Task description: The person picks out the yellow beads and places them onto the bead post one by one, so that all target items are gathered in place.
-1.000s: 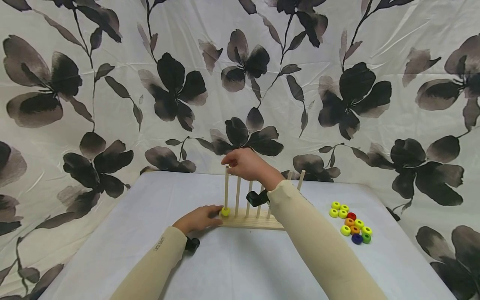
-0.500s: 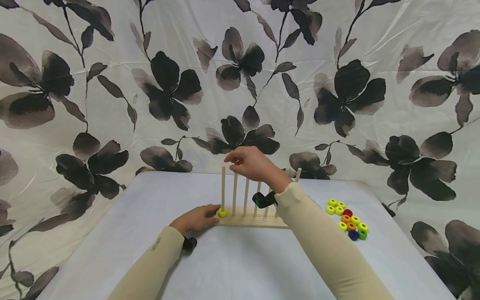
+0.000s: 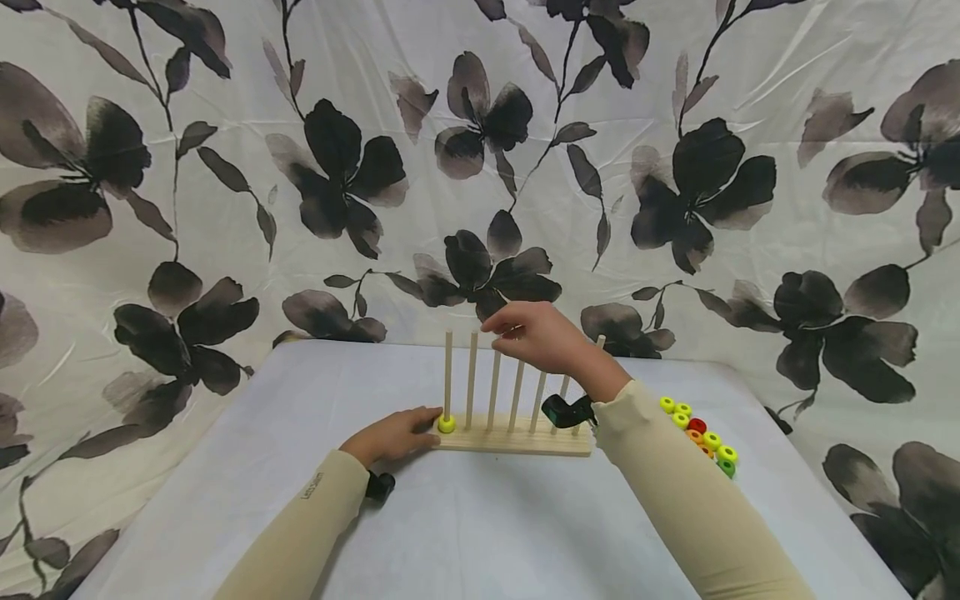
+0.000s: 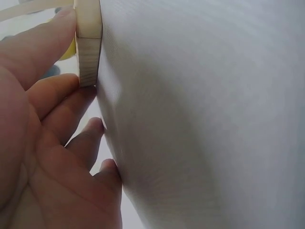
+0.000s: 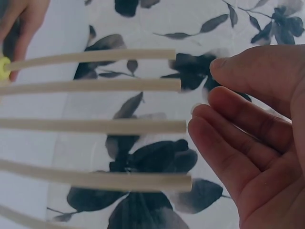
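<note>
A wooden rack (image 3: 517, 446) with a row of several upright pegs stands on the white-covered table. One yellow bead (image 3: 447, 425) sits at the foot of its leftmost peg. My left hand (image 3: 393, 435) grips the left end of the base between thumb and fingers; the left wrist view shows the thumb (image 4: 47, 43) and fingertips against the wood. Above the peg tops is my right hand (image 3: 536, 337), holding nothing. In the right wrist view its fingers are loosely bent and apart, beside the free ends of the pegs (image 5: 143, 126).
Loose beads lie at the right of the table, among them yellow beads (image 3: 681, 421), a red bead (image 3: 697, 425) and a green bead (image 3: 726, 468). My right sleeve (image 3: 675, 475) covers part of that group. A floral cloth (image 3: 480, 192) hangs behind the table.
My right hand has moved right, from over the leftmost peg to over pegs farther along. My left hand and the yellow bead keep their places on the rack.
</note>
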A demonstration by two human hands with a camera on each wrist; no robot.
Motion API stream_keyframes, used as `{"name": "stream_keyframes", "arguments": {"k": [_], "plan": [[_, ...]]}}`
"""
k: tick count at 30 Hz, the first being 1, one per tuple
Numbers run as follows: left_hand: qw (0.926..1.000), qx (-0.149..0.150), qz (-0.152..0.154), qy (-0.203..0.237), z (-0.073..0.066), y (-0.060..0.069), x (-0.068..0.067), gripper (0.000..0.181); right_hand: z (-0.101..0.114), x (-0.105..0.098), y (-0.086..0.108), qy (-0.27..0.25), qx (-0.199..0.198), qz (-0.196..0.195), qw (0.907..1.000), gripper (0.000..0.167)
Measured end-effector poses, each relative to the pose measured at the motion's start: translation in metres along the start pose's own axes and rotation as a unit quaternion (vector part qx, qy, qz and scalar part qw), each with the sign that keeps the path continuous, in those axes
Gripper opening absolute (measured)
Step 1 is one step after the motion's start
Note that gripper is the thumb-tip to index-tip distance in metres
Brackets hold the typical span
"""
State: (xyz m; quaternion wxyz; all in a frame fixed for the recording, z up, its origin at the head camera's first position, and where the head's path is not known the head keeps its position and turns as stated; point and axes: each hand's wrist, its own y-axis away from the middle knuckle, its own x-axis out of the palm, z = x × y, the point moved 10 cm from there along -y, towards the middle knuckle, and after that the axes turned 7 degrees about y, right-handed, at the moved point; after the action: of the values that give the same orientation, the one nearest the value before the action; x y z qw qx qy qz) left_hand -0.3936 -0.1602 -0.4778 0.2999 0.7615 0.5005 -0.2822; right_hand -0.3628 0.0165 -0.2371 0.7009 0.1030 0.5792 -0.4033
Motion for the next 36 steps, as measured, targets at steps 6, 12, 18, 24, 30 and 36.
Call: {"name": "stream_keyframes", "arguments": {"k": [6,12,18,24,30,36], "plan": [[0.9999,-0.009,-0.003,-0.005,0.002,0.000,-0.001,0.064,-0.014,-0.002,0.016,-0.008,0.009,0.007,0.9999,0.026],[0.9999,-0.016,-0.003,-0.006,0.001,0.001,-0.001,0.065,-0.028,-0.007,0.035,-0.011,0.026,0.004,0.9996,0.028],[0.9998,-0.021,-0.002,-0.007,-0.001,0.004,-0.001,0.065,-0.042,-0.010,0.055,-0.010,0.035,0.004,0.9993,0.028],[0.9998,-0.020,-0.004,-0.006,-0.001,0.003,0.000,0.065,-0.062,-0.010,0.076,-0.010,0.059,0.009,0.9982,0.026],[0.9998,-0.018,-0.001,-0.009,0.000,0.003,0.000,0.066,-0.083,-0.009,0.096,-0.009,0.087,0.022,0.9959,0.025],[0.9999,-0.014,-0.002,-0.009,-0.001,0.003,0.000,0.066,-0.103,-0.006,0.112,-0.012,0.107,0.036,0.9936,0.027]]}}
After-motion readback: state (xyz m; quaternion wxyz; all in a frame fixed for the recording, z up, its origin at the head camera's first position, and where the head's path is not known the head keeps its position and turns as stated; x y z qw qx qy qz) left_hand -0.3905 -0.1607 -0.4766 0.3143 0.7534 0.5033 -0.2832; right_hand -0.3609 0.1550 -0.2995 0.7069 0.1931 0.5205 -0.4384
